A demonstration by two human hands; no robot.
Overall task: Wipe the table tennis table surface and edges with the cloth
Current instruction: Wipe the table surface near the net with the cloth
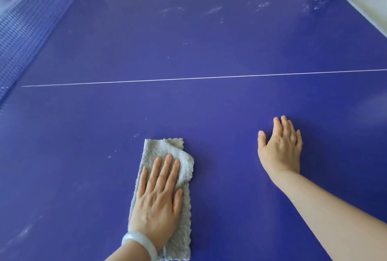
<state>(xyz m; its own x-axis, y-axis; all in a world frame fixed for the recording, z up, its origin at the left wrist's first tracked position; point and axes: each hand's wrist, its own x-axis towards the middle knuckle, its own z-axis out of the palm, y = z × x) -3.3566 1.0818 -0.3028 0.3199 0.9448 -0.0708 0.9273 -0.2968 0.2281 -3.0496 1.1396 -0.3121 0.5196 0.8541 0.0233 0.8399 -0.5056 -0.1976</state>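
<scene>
The left hand (159,200) lies flat with its fingers straight and close together, and it presses down on the grey cloth (165,147); the fingers are not curled around it. The cloth is directly under this hand, on the near part of the table tennis table (188,110), and it is longer than the hand: one end comes out past the fingertips toward the far edge, the other end goes back beside the wrist. Just beside the fingertips, on the right, one corner of the cloth is folded over. On the left wrist there is a pale bracelet (139,244). The right hand (280,147) is well apart from the cloth, to the right, with its palm on the blue surface, fingers straight, thumb spread, holding nothing. Beyond both hands a thin white line (209,77) crosses the table. Near the far edge and the far right corner there are whitish smudges (213,9). The blue net (25,30) stands along the left edge.
</scene>
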